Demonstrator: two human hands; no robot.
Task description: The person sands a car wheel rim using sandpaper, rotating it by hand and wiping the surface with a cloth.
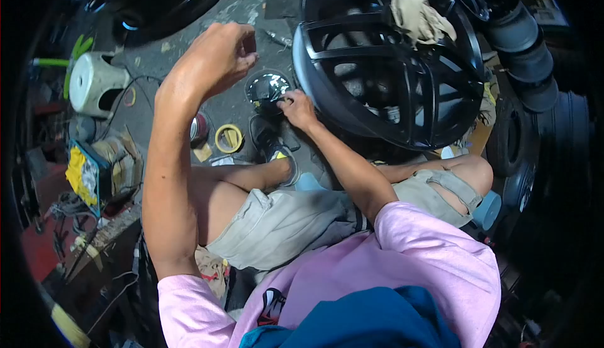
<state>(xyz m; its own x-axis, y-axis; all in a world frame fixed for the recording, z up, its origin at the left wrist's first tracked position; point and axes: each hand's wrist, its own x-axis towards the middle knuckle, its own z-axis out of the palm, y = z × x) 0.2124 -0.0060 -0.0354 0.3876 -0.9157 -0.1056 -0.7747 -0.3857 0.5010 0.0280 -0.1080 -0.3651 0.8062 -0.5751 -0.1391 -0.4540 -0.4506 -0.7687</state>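
Note:
My left hand (pixel 220 52) is raised over the floor, fingers curled in towards the thumb. Anything inside that curl is hidden from me. Lower and to the right, my right hand (pixel 298 109) pinches at the near edge of a glossy black round cap (pixel 265 87), which reflects bright light. Just beyond my right hand is a big black spoked wheel rim (pixel 304 58), with a crumpled beige cloth (pixel 415 16) lying over its spokes.
A yellow tape roll (pixel 219 138) and a reddish can (pixel 199 128) are near my shoe (pixel 267 137). At left are a white stool (pixel 94 84) and a box with yellow cloth (pixel 78 175). Tires (pixel 508 134) stand at right; another dark rim (pixel 170 8) is at the top left.

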